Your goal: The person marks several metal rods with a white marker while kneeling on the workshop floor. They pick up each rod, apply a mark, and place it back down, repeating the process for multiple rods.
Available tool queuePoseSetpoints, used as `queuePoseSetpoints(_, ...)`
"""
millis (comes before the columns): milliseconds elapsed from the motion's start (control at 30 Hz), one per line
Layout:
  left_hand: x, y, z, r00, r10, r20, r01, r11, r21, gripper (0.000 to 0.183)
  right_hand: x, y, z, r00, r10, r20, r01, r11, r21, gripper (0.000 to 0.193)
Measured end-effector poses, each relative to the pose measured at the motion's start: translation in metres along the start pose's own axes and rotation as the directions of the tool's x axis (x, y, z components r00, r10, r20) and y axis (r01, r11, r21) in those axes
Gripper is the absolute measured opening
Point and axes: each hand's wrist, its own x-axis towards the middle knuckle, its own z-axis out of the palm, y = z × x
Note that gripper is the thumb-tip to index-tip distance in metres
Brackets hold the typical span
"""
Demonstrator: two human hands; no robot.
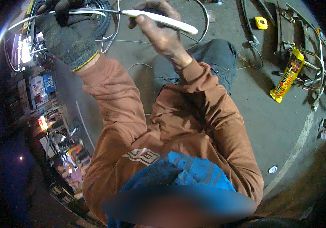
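Right grip (159, 26) clamps the white tool (166, 19), its long axis running left toward the gloved left hand (66, 32), fisted around the rim (83, 12).

A single view is given, taken from a wide fisheye camera worn on the head and pointed steeply down along the body. The orange sleeves and chest fill the middle of the frame at close range, and a blue cloth (178, 171) lies nearest the lens at the lower edge. The hands are seen raised toward the upper edge. The concrete floor (269, 114) is seen farther off on the right, its painted line bent by the lens. The corners are cut off in black by the round rim.
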Motion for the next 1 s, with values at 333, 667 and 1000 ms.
queuePoseSetpoints(333, 0.010, 0.006, -0.013, 0.920, 0.299, 0.254, -0.368, 0.882, 0.294, 0.012, 0.017, 0.033, 0.024, 0.938, -0.342, -0.059, 0.329, 0.931, -0.155, 0.021)
queuePoseSetpoints(667, 0.008, 0.010, -0.027, 0.971, -0.067, 0.229, 0.088, 0.993, -0.082, 0.015, 0.011, 0.029, 0.016, 0.988, -0.155, 0.005, 0.155, 0.988, -0.015, 0.024)
queuePoseSetpoints(1000, 0.011, 0.014, -0.020, 0.843, -0.318, 0.434, 0.538, 0.471, -0.700, 0.013, 0.015, 0.043, 0.031, 0.928, -0.324, -0.181, 0.308, 0.945, -0.113, 0.021)
